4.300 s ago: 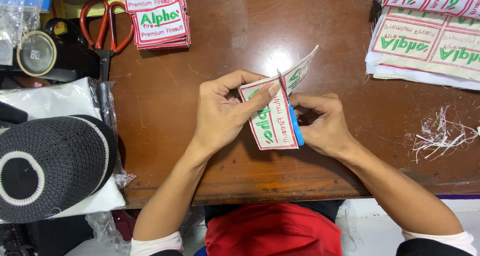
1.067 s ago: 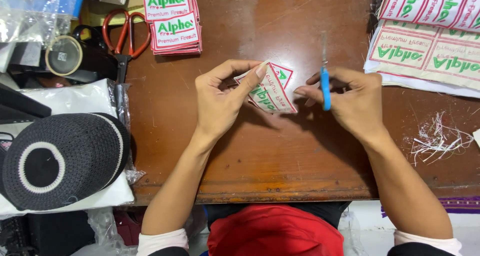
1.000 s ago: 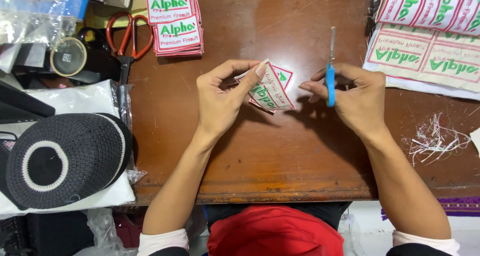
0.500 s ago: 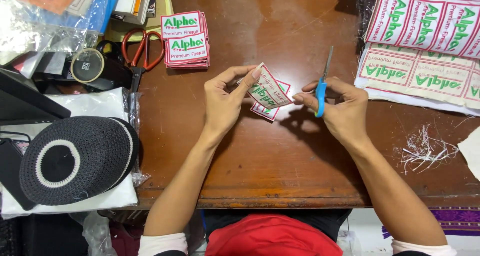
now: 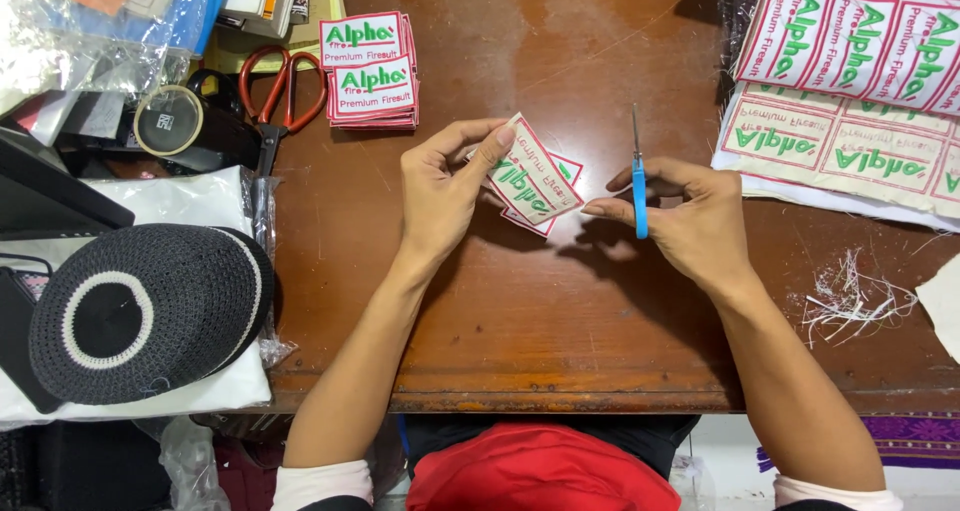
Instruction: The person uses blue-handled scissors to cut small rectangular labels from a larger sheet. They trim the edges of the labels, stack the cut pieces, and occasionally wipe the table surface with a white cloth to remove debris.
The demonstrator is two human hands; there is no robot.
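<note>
Left hand (image 5: 440,186) pinches a small bunch of woven labels (image 5: 533,179) (white cloth, red border, green lettering) between thumb and fingertips, held just above the worktop (image 5: 560,341). Grip is closed on the labels' left edge; the labels fan out to the right, toward the other hand.

Right hand (image 5: 690,216) is closed around a small blue-handled snipper (image 5: 638,181), blade pointing away from the person. Blade tip sits just right of the labels, not touching them. Can't tell whether the blades are parted or shut.

Relative to the held labels:
- up and left: neat stack of finished labels (image 5: 368,71), with red-handled scissors (image 5: 283,91) just left of it
- far left: roll of tape (image 5: 168,121), then a black knitted cap with a white ring (image 5: 140,311) on a white bag
- up and right: uncut label sheets (image 5: 850,81)
- lower right: loose white thread scraps (image 5: 850,296)

My read: this is the trim step, a pause between cuts, with the left hand turning or sorting the labels while the snipper stands clear. The next move calls for presenting one edge or stray thread flat to the blade, with the fingertips kept back from the cut line.
</note>
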